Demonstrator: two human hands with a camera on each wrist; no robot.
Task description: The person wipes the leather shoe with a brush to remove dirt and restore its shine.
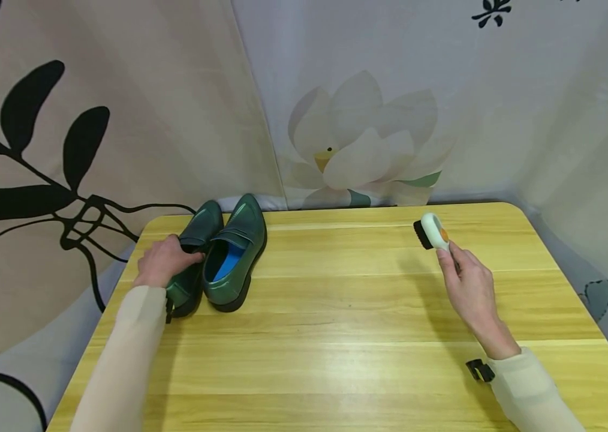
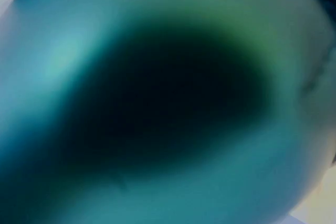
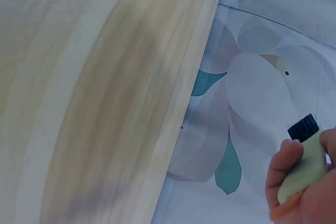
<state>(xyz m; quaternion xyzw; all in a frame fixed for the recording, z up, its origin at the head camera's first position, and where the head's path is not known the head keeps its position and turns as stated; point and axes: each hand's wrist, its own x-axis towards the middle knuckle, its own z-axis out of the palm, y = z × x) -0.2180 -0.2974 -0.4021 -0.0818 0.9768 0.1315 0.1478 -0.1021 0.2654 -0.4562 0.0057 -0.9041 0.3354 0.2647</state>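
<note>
A pair of shiny green loafers stands at the table's left back corner, toes toward the curtain. My left hand [image 1: 166,262] grips the left loafer [image 1: 202,223] at its opening, covering part of it. Close beside it is the right loafer [image 1: 236,252], its blue insole showing. Blurred green shoe surface [image 2: 252,192] around a dark hollow fills the left wrist view. On the right, my right hand [image 1: 471,287] holds a small white brush [image 1: 433,230] by its handle, raised above the table. The brush has black bristles [image 3: 303,128] and an orange patch.
The light wooden table [image 1: 336,360] has rounded back corners. A pale curtain [image 1: 174,108] with leaf and flower prints hangs right behind it and along both sides. A black wrist mount [image 1: 480,370] sits at the right cuff.
</note>
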